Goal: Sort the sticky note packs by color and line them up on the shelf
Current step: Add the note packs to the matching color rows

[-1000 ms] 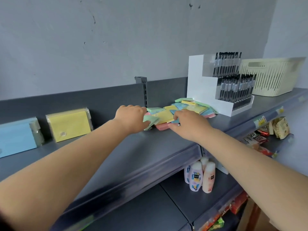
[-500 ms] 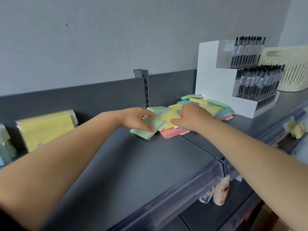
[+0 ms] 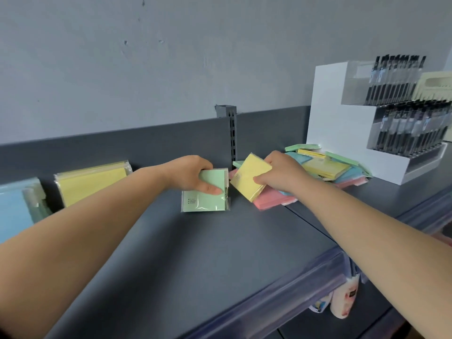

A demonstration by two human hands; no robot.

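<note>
Two packs lifted from the heap, one colour per hand.

On the dark grey metal shelf [image 3: 220, 253], the left hand [image 3: 188, 173] grips a mint-green sticky note pack in clear wrap [image 3: 206, 195], upright with its lower edge near the deck; the right hand [image 3: 281, 173] pinches a tilted pale yellow pack [image 3: 247, 183] above the mixed heap of pastel packs [image 3: 325, 167]. Best to set each squarely, edges aligned, colours kept apart.

Lighting: soft, even, daylight-like; shadows faint. Glare: mild sheen on the shelf [image 3: 220, 253] front edge strip. Focus: slightly soft throughout. Distortion: wide-angle bowing toward the frame edges; forearms stretched.
</note>
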